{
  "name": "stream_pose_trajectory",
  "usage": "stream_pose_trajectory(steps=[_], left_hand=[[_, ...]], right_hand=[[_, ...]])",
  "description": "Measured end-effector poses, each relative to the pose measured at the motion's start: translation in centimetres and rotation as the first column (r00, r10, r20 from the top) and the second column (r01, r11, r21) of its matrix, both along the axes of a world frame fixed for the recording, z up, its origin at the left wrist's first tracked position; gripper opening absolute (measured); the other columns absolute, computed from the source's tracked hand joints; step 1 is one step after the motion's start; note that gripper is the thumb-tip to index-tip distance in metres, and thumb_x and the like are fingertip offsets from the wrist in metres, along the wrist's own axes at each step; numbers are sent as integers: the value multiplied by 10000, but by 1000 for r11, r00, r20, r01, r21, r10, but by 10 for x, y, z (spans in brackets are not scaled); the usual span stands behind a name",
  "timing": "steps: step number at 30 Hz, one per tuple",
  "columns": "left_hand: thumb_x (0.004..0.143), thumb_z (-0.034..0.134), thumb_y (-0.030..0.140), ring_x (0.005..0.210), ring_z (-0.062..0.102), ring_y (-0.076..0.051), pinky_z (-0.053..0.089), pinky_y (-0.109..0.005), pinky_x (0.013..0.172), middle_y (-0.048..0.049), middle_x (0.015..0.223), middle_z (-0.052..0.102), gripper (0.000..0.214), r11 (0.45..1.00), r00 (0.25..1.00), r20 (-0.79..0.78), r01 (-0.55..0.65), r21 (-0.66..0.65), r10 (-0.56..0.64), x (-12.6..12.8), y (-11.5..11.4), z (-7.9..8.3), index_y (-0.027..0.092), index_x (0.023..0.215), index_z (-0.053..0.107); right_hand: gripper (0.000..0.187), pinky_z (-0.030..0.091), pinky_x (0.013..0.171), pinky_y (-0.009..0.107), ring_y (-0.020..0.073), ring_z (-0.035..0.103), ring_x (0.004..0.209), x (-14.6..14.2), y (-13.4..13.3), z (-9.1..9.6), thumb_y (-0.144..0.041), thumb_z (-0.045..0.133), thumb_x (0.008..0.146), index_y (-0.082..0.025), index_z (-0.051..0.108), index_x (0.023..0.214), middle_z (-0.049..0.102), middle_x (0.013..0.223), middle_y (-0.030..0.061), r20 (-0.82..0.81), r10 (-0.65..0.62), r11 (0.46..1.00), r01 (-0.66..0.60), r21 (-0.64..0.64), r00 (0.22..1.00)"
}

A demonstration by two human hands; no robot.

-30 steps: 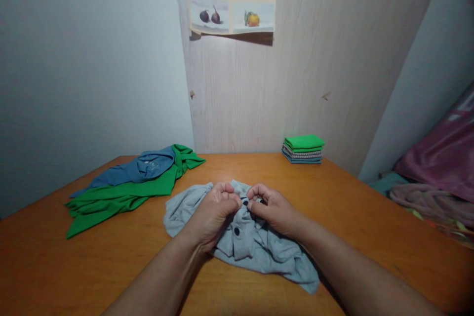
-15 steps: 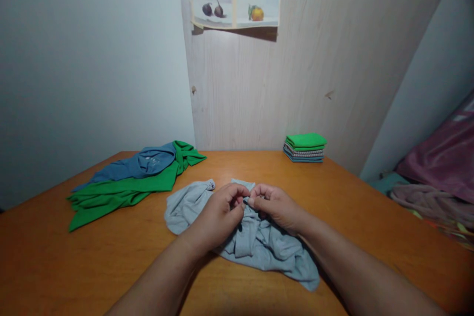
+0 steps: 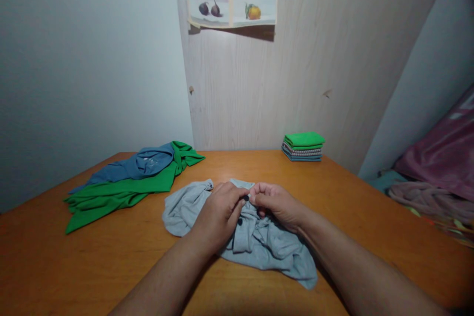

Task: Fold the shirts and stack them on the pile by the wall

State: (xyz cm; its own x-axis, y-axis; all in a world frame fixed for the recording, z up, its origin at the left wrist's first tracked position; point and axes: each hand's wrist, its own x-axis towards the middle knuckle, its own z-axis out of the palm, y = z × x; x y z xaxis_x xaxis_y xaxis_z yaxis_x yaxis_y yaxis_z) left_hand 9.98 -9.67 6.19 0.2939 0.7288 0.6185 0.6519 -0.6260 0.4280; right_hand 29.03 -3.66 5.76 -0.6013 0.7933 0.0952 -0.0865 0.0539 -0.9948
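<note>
A crumpled grey shirt [image 3: 266, 247] with dark buttons lies on the orange wooden table [image 3: 55, 266] in front of me. My left hand [image 3: 218, 215] rests on the shirt, its fingers pinched at the button placket. Facing it, my right hand [image 3: 276, 205] is closed on the same strip of cloth, fingertips almost touching the left ones. A dark button shows just between the two hands.
A green garment [image 3: 122, 195] with a blue garment [image 3: 137, 167] on top lies at the left of the table. A small stack of folded cloths [image 3: 303, 146] sits at the back near the wooden panel. Pink and mauve fabric [image 3: 440, 168] lies beyond the table's right edge.
Both hands have stayed pinched on the grey shirt's placket and shifted slightly. The cloth between them has been reworked a little. The camera view has tilted slightly.
</note>
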Motion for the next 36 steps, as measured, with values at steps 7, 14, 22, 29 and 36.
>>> stream_pose_trajectory(steps=[7,14,22,29,36], left_hand=[[975,534,203,970,594,-262,402,-373,868,-88,988,682,299,1000,1000,-12,-25,-16,25,0,1,1,268,1197,723],[966,560,247,926,618,-240,419,-345,870,-67,941,702,218,994,988,149,-19,-104,35,-1,1,6,259,1034,768],[858,572,148,1143,598,-274,416,-417,1034,-68,1159,708,315,986,951,269,-125,-107,150,-12,9,7,246,1118,722],[768,643,135,1258,542,-340,296,-518,1129,-66,1181,726,225,986,997,-54,-62,-154,54,-11,7,1,280,921,722],[731,742,290,1115,554,-309,335,-465,1065,-58,1045,688,193,972,997,-74,-38,-233,22,-6,-2,11,260,895,647]], right_hand=[[260,270,516,236,96,375,569,-1,-2,-2,-409,707,818,-199,554,819,464,657,-67,107,-106,977,84,194,989],[127,343,586,238,114,448,652,2,0,-2,-285,659,821,-197,621,904,529,752,-34,103,-155,926,108,361,983],[157,412,595,243,117,534,647,0,-6,3,-211,628,785,-211,633,941,602,769,-27,89,-187,897,133,422,978],[248,392,458,249,98,511,477,8,1,11,-445,558,914,-205,594,967,699,850,25,1,-284,918,271,290,959],[290,511,763,322,185,665,850,15,26,-5,-215,588,778,-218,642,1063,724,964,54,-12,-398,859,377,347,917]])
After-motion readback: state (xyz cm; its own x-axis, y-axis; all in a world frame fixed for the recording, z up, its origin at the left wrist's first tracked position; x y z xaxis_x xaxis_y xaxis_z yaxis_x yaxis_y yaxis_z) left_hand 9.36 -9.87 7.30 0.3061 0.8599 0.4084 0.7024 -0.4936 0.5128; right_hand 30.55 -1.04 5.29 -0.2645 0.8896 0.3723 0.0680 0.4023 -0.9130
